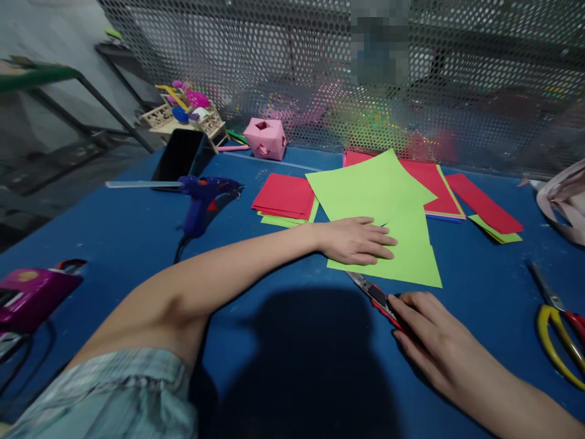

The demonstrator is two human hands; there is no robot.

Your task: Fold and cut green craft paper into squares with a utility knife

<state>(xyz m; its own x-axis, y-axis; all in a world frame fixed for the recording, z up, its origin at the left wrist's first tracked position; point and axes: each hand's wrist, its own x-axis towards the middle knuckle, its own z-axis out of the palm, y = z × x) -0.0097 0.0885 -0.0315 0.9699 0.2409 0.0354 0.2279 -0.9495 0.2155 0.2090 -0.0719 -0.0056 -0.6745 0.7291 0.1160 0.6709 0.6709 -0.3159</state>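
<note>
I work at a blue table [137, 244], dusted with pale specks. A perforated metal screen [457, 79] closes off its far edge, and what lies behind it is blurred. To the left, past the table edge, are a dim floor and dark metal bars.

My left hand [359, 241] lies flat, palm down, on the near left part of the green paper [384, 195], fingers stretched out and close together. The knife [372, 294] lies on the table just beside the paper's near edge, its blade end pointing toward my left wrist. My right hand [434, 335] rests on its red handle with fingers bent. I cannot tell whether they clamp it or only touch it.

Counted: one knife and, it seems, two loose green sheets overlapping. Three piles of paper lie beyond them:
- a red-topped pile [286, 195] just left of the green paper
- a red-topped stack [429, 177] behind it
- a red strip [484, 210] on green scraps, to the right

There is one glue gun [203, 198] and one dark phone [180, 155] well to the left, and one pink paper cube [265, 139] by the screen. One pair of yellow-handled scissors [560, 332] lies at the right edge.
</note>
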